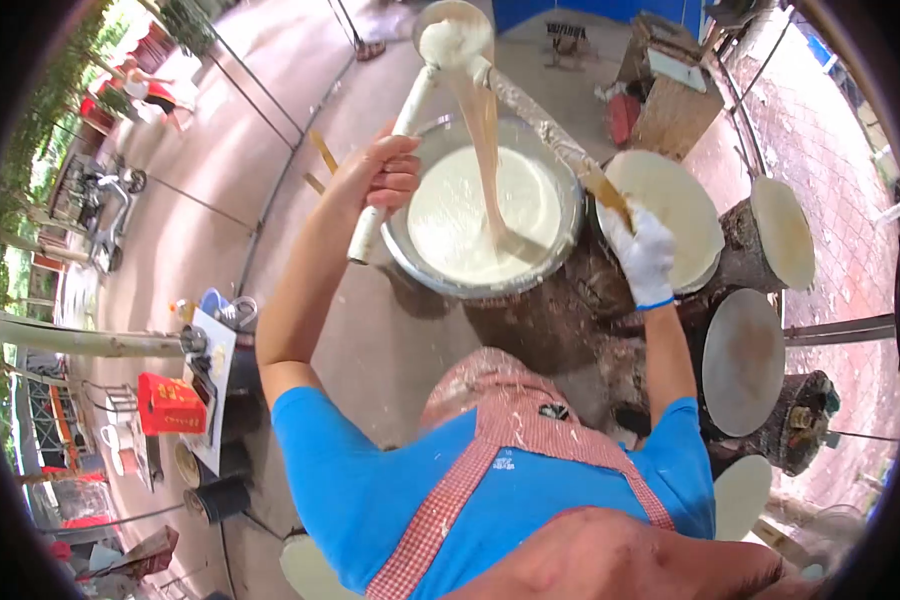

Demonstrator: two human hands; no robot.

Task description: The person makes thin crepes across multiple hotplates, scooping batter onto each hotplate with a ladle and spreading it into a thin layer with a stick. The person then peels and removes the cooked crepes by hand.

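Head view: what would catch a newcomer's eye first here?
Mid-frame, a stream of pale batter pours from a raised ladle into a big metal basin full of the same batter. The bare left hand grips the ladle's white handle; the white-gloved right hand holds a batter-coated stick. To the right, round griddles sit on stumps, two of them with thin pale sheets on top.

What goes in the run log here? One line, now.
left hand: grips raised ladle | batter: streams from ladle into basin | right hand: gloved, grips stick | nearby: round griddle
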